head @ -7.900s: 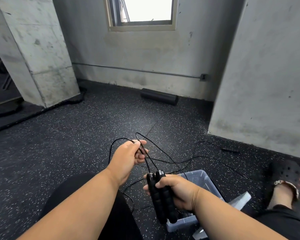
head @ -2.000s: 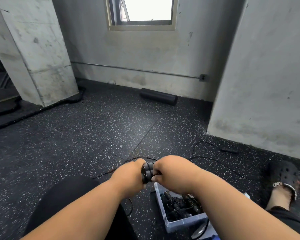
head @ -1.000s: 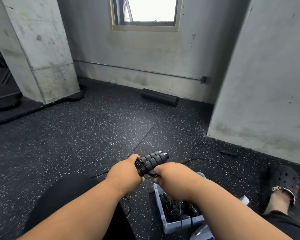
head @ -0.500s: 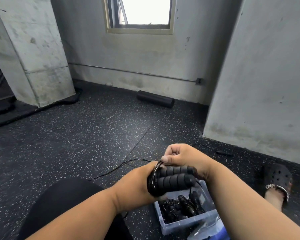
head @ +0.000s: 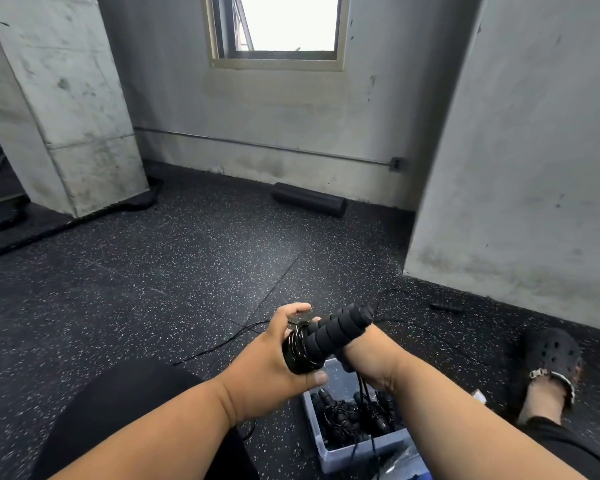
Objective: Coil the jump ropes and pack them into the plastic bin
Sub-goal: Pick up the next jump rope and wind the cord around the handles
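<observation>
Both hands (head: 267, 362) grip unmarked black jump-rope handles (head: 336, 332).

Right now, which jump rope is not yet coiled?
The jump rope on the floor by the right wall lies loose; the held one and the bin's are coiled.

Dark rubber floor (head: 187, 278) with pale speckles all over. At about 5 o'clock sits a clear plastic bin (head: 357, 448) with black jump ropes in it. A loose black rope (head: 222, 344) trails across the middle. A foam roller (head: 309, 204) lies at 12 o'clock by the wall, and at 2 o'clock there's a small dark piece (head: 445, 307), maybe a handle.
</observation>
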`<state>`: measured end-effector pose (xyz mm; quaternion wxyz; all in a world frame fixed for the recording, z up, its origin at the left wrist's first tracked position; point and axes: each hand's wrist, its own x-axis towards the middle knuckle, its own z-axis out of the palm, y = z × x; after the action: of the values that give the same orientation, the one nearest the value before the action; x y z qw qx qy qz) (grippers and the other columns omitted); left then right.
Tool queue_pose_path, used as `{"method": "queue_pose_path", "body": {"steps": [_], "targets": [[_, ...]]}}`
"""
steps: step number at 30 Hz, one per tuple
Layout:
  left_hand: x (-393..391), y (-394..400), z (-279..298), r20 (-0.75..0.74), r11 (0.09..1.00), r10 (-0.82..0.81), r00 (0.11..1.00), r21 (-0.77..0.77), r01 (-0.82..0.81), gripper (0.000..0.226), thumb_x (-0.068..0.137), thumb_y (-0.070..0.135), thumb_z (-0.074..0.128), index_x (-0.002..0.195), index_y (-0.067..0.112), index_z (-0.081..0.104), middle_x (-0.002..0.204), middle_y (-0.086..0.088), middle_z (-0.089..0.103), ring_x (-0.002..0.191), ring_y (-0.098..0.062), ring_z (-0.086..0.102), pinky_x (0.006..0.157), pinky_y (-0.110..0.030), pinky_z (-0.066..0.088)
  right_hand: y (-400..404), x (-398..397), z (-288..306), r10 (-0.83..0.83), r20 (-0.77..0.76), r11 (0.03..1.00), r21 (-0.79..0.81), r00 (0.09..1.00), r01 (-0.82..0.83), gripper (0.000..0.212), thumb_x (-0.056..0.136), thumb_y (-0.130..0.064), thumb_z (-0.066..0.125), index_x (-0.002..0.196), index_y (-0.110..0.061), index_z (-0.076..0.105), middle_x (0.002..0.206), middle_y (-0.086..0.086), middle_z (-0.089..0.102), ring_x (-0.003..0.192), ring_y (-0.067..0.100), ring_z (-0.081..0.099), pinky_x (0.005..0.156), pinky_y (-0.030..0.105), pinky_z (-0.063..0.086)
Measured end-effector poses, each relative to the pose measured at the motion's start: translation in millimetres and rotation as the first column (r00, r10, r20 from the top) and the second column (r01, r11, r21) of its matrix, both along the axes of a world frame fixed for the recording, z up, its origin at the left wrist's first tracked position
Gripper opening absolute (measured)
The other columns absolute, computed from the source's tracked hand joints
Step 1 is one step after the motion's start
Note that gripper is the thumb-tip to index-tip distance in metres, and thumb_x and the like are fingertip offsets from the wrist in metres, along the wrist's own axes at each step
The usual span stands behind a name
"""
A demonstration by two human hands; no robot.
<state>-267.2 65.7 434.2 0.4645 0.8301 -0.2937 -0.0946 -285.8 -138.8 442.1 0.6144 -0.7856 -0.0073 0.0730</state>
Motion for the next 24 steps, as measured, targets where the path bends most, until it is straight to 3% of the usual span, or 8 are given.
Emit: {"method": "queue_pose_path", "body": {"steps": [3,5,7,9,14,18,21,24], "targets": [[0.8,-3.5,3.5,-0.031,0.997,0.001,1.0,-0.08,-0.004,0.076,0.078,0.031,0.093,0.137,0.051,0.051,0.117,0.016,0.069,0.105,-0.007,0.068,0.095,-0.022,0.053,2.6,0.1,-8.5,-0.038,-0.012,0.998,-0.052,0.999,0.038,0.027,0.1,-0.024,0.055,0.075,-0.015,0.054,0.061,0.0,0.041,0.057,0.012,0.031,0.052,0.029,0.02],[5.3,-3.2,7.0,-0.055,0.984,0.129,0.99,-0.114,-0.135,0.063,0.078,0.032,0.093,0.126,0.05,0.057,0.107,0.017,0.071,0.094,-0.005,0.069,0.081,-0.016,0.053,3.9,0.6,-10.9,-0.032,0.003,0.982,-0.185,0.999,0.032,0.038,0.106,-0.033,0.052,0.073,-0.013,0.052,0.058,-0.007,0.045,0.055,0.01,0.036,0.052,0.027,0.03],[17.0,4.0,10.7,0.004,0.935,0.353,0.936,-0.014,-0.353,0.058,0.078,0.04,0.09,0.12,0.054,0.052,0.096,0.018,0.072,0.082,-0.005,0.069,0.072,-0.022,0.054,8.9,-1.3,-10.1,0.031,0.004,0.918,-0.395,1.0,-0.027,0.037,0.105,-0.039,0.052,0.083,-0.01,0.056,0.065,-0.005,0.051,0.061,0.013,0.044,0.06,0.033,0.039],[30.7,15.2,9.9,0.152,0.87,0.438,0.886,0.175,-0.46,0.056,0.079,0.042,0.085,0.121,0.05,0.048,0.095,0.016,0.071,0.085,-0.013,0.069,0.076,-0.031,0.053,17.8,-5.7,-4.2,0.133,-0.019,0.799,-0.59,0.991,-0.118,0.03,0.105,-0.039,0.052,0.088,-0.015,0.055,0.075,-0.002,0.056,0.071,0.018,0.052,0.066,0.035,0.041],[31.2,12.3,-5.3,0.264,0.787,0.13,0.956,0.559,-0.261,0.059,0.079,0.047,0.079,0.127,0.043,0.044,0.1,0.009,0.071,0.096,-0.023,0.07,0.073,-0.033,0.049,34.0,-18.6,45.6,0.383,0.064,0.503,-0.851,0.921,-0.15,0.027,0.1,-0.043,0.061,0.086,-0.02,0.061,0.088,0.0,0.064,0.083,0.024,0.057,0.067,0.032,0.035],[14.6,3.7,-5.7,0.092,0.821,-0.126,0.988,0.568,0.052,0.068,0.073,0.045,0.087,0.127,0.041,0.048,0.105,0.013,0.074,0.097,-0.015,0.07,0.083,-0.033,0.055,13.2,-12.7,63.2,0.341,0.057,0.678,-0.706,0.938,-0.204,0.033,0.077,-0.044,0.086,0.077,-0.02,0.064,0.071,-0.009,0.064,0.064,0.007,0.057,0.06,0.029,0.046],[7.2,5.4,2.2,-0.084,0.907,-0.166,0.982,0.378,0.186,0.067,0.071,0.037,0.094,0.122,0.047,0.051,0.102,0.018,0.073,0.092,-0.005,0.069,0.089,-0.03,0.056,-9.8,-5.3,58.7,0.311,0.068,0.877,-0.405,0.948,-0.258,0.031,0.076,-0.031,0.091,0.074,-0.016,0.065,0.063,-0.01,0.059,0.059,0.006,0.051,0.056,0.025,0.042],[3.7,8.6,10.9,-0.171,0.947,-0.21,0.963,0.207,0.244,0.071,0.071,0.029,0.097,0.125,0.047,0.054,0.11,0.015,0.072,0.103,-0.007,0.069,0.098,-0.032,0.055,-28.5,1.1,38.6,0.239,0.017,0.968,-0.087,0.971,-0.236,0.022,0.086,-0.022,0.084,0.08,-0.014,0.065,0.065,-0.004,0.059,0.057,0.008,0.05,0.052,0.021,0.039]]}}
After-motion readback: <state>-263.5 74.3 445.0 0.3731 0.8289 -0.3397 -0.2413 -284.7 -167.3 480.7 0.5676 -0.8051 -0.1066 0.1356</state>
